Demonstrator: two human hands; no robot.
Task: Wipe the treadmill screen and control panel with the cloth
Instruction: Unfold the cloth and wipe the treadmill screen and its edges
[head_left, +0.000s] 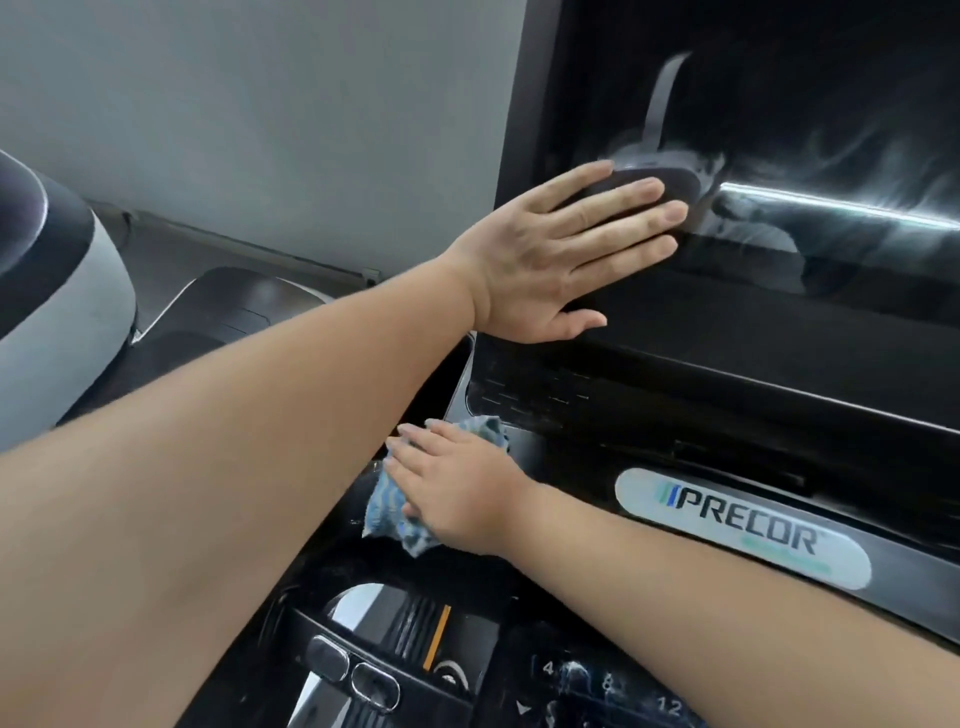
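At the far left stands a neighbouring machine (57, 291) with a grey and black housing, set against a grey wall (270, 114). The left hand (550, 254) reaches across from the left with fingers spread wide and flat, palm pressed on the left edge of the treadmill screen (779, 156), holding nothing. The screen is dark and glossy, streaked with hazy smears and a bright reflected bar of light. Nearer, below it, the right hand (457, 488) lies flat with fingers extended, pressing the cloth (389, 512) down on the black control panel (561, 467). The cloth is crumpled, blue with paler wavy stripes, and shows beyond the fingers and beside the palm. To the right, a white oval badge (743, 527) reads PRECOR. At the near edge sit two chrome-ringed buttons (353, 673) and faint printed numbers (608, 683).
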